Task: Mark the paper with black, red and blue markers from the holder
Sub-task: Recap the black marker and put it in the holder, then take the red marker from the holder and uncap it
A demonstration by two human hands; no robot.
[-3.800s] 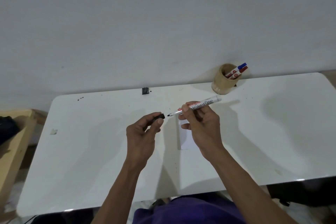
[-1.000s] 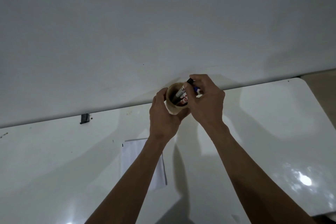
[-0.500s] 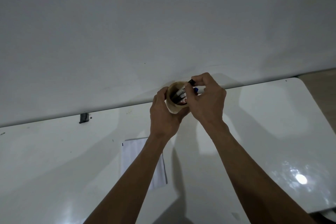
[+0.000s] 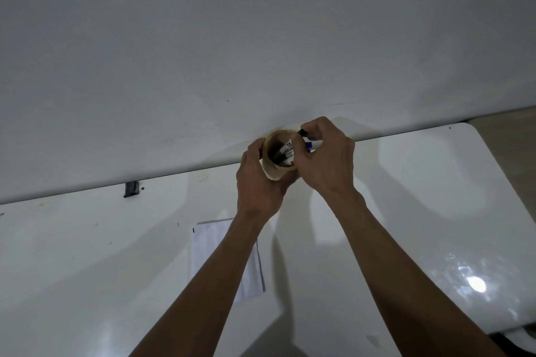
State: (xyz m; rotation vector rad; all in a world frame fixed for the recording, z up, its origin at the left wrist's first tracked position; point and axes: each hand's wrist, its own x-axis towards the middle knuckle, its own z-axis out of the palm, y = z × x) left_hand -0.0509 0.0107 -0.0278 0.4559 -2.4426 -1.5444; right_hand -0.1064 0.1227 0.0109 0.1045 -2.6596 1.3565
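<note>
Right hand (image 4: 326, 162): fingers curled over the mouth of the holder (image 4: 275, 166), thumb and forefinger pinched on the black cap end of the black marker (image 4: 303, 133), which sticks out past the far rim.

Left hand (image 4: 258, 182): wrapped around the holder's near and left side, gripping it and tilting its opening toward the camera.

Holder: tan, round, cup-shaped, dark inside; sits at the far edge of the table (image 4: 420, 197), against the wall (image 4: 261, 38).

Contents: white marker barrels with printed labels leaning inside; blue marker (image 4: 309, 145) cap showing just beside the right fingers; a red patch low in the opening, marker itself mostly hidden.

Paper (image 4: 214, 246): white sheet lying flat, nearer the person and left of the holder, partly covered by the left forearm; a small dark mark at its upper left corner.

Also: small dark clip (image 4: 131, 189) at the table's far edge, well left.
</note>
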